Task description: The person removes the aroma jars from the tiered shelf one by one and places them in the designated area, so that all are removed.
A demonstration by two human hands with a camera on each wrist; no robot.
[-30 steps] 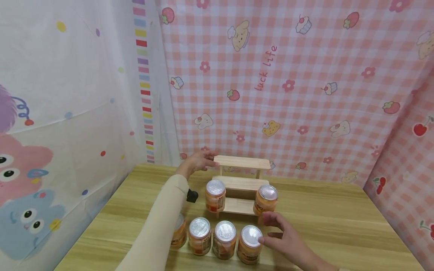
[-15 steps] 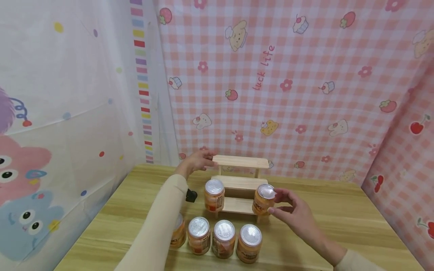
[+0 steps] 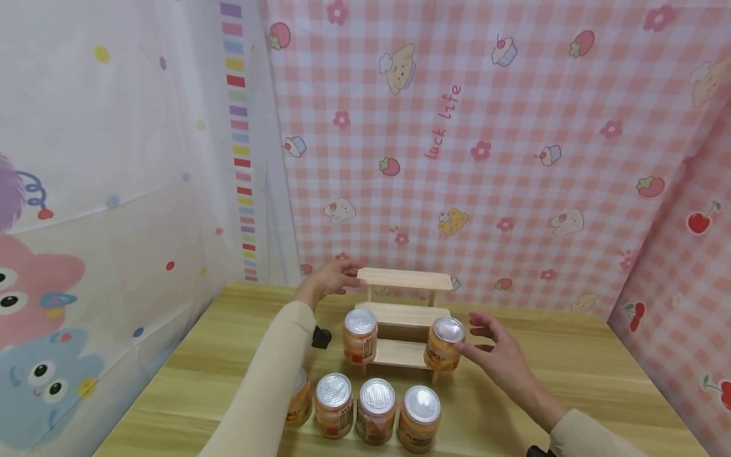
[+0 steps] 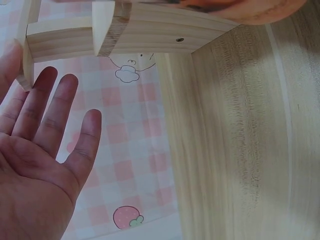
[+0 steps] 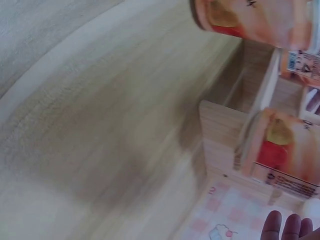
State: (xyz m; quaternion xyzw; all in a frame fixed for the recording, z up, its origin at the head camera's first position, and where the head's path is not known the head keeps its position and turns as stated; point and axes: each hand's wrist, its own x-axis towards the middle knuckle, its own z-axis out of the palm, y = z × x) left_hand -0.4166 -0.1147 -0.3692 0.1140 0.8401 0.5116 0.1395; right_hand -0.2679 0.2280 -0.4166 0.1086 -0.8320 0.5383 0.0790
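A small three-tier wooden display rack stands on the table. On its lowest tier are two orange cans with silver lids, a left can and a right can. My left hand holds the left end of the top board, thumb in front and forefinger behind; the other fingers extend past the board. My right hand is beside the right can, thumb at its side and the other fingers spread away from it. In the right wrist view a fruit label shows on that can.
In front of the rack several more orange cans stand in a row, among them one can and the rightmost can. My left sleeve partly covers the leftmost can. Behind the table hangs a pink checked cloth.
My right hand moved up from the front row to the right can on the rack, held it, then loosened its fingers and drew slightly right. My left hand stayed at the rack.
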